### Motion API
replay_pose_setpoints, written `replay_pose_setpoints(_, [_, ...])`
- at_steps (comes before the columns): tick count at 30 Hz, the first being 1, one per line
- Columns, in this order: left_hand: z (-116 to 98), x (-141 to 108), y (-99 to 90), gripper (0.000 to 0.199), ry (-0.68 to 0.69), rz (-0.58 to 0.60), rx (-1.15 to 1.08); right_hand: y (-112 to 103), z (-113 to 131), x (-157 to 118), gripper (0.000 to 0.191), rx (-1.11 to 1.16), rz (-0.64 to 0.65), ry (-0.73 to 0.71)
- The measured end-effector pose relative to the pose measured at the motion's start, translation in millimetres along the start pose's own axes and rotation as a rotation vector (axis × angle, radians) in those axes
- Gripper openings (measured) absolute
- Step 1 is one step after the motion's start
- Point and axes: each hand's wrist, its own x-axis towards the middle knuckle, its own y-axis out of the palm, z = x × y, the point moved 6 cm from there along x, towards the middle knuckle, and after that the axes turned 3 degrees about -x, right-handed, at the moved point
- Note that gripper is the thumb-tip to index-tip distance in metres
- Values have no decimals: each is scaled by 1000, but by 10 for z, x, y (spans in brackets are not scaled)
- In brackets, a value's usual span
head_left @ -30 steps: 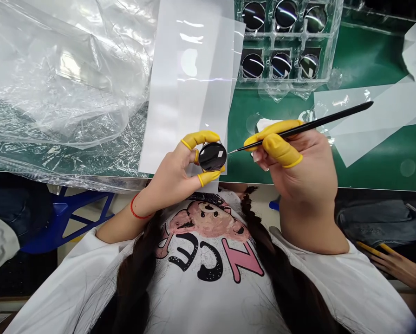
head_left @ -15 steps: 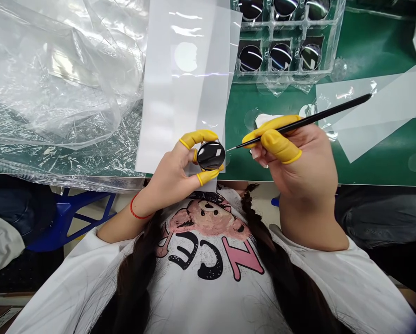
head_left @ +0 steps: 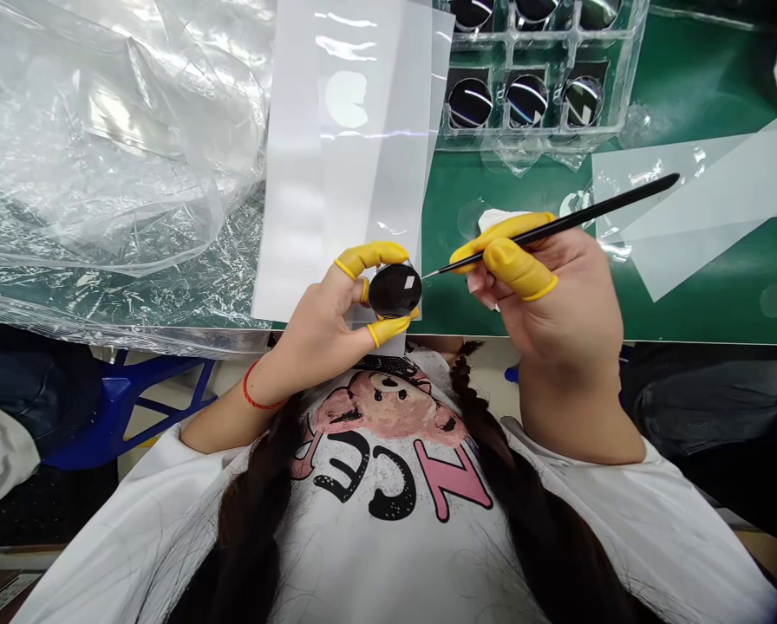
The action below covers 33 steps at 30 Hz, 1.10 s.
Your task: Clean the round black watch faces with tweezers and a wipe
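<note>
Between its yellow-cotted fingers and thumb, my left hand (head_left: pixel 327 316) holds a round, glossy dark lens (head_left: pixel 395 292) by the rim, over the table's front edge. My right hand (head_left: pixel 551 290), also in yellow finger cots, pinches a thin black paintbrush (head_left: pixel 597 208). The brush's fine tip points left and ends close to the lens's right edge; whether it touches cannot be told. A piece of white cloth or tissue (head_left: pixel 496 218) shows behind the right fingers, mostly hidden by them. White sheets (head_left: pixel 342 217) lie beyond my left hand.
A clear plastic tray (head_left: pixel 545 139) with several dark lenses in compartments stands at the back right. Crumpled clear plastic (head_left: pixel 134 156) covers the left of the green table (head_left: pixel 688 321). Translucent sheets (head_left: pixel 694 199) lie at right. A blue stool (head_left: pixel 141 390) is below on the left.
My right hand and the brush have shifted slightly left and up. The lens in my left hand has tilted a little, so its reflections differ.
</note>
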Motion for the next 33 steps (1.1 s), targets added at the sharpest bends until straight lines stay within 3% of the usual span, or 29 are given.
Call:
replay_pose_setpoints(11, [17, -2, 10, 52, 11, -1, 21, -14, -50, 19, 25, -15, -6, -14])
replay_pose_setpoints(15, [54, -8, 43, 52, 4, 54, 3, -35, -5, -56, 22, -67, -46, -109])
replay_pose_setpoints(17, [62, 10, 63, 52, 30, 93, 19, -144, 63, -106, 18, -123, -137, -221])
replay_pose_setpoints(19, [41, 52, 73, 51, 97, 91, 132, -344, 121, -129, 16, -315, -296, -354])
replay_pose_setpoints(21, [9, 111, 110, 47, 172, 78, 330, -550, 95, -70, 14, -667, -418, -393])
replay_pose_setpoints(23, [-8, 175, 178, 44, 218, 73, 517, -717, -35, 86, 12, -993, -396, -310])
replay_pose_setpoints(25, [1, 229, 240, 45, 231, 61, 630, -827, -146, 219, 13, -1141, -320, -249])
replay_pose_setpoints(27, [23, 256, 274, 51, 234, 41, 669, -860, -135, 235, 20, -1246, -333, -254])
replay_pose_setpoints(30, [52, 237, 279, 63, 243, 57, 631, -755, -28, 44, 35, -1442, -400, -261])
replay_pose_setpoints(33, [59, 193, 253, 63, 223, 90, 612, -572, -87, -207, 48, -1452, -277, -226])
